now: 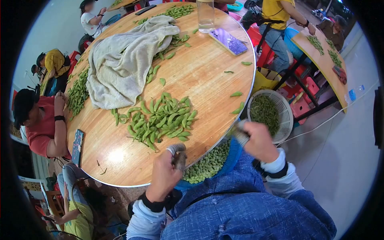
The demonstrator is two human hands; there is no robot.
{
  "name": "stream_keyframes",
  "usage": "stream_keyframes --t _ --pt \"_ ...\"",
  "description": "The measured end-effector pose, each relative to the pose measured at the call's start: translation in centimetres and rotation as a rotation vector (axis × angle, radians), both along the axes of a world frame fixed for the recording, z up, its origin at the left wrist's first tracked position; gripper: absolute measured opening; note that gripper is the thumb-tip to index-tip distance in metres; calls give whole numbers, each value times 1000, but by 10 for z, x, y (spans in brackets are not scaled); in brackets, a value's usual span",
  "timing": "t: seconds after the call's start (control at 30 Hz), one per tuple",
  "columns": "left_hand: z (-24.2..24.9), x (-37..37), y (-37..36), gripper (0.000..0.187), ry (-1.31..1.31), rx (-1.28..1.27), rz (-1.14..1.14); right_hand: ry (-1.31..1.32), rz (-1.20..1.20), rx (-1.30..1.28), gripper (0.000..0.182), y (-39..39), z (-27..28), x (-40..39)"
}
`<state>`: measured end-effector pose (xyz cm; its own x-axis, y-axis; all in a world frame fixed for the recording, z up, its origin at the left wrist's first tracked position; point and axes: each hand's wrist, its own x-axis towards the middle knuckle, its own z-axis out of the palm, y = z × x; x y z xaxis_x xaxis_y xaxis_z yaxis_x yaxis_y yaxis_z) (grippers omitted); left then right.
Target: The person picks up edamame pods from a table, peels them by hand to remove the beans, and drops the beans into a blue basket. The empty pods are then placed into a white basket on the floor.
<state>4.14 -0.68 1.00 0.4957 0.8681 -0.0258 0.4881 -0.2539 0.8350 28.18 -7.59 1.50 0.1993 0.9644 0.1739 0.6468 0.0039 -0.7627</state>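
Observation:
Green pods (162, 120) lie in a loose pile on the round wooden table (212, 76). Just below the pile, at the table's edge, my left hand (168, 170) is closed, its thumb and index finger wrapped in coverings; anything between them is hidden. My right hand (258, 140) is off the table's right edge, near the white basket (289, 120) of green pods or shells. Its wrapped fingertips are smeared by motion. Below and between both hands, a blue basin (236, 156) holds shelled green beans (210, 162).
A crumpled grey towel (120, 64) covers part of the table. Beyond it stand a clear cup (206, 18) and a purple phone (228, 41). Another phone (78, 148) lies near the left edge. A person in red (44, 134) sits at left; others are at further tables.

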Motion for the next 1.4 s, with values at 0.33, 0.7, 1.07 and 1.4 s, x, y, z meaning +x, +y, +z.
stream_keyframes --t 0.33,0.7,1.07,1.4 --pt "-2 10 31 18 422 474 -274 343 21 5 19 -4 -5 -7" --pt "5 -2 -15 26 119 422 -200 420 165 -70 20 3 -10 -26" --pt "-4 7 12 20 336 582 -277 481 245 -86 13 0 -20 -43" --pt "11 8 16 19 123 387 -82 574 236 -77 13 4 -19 -49"
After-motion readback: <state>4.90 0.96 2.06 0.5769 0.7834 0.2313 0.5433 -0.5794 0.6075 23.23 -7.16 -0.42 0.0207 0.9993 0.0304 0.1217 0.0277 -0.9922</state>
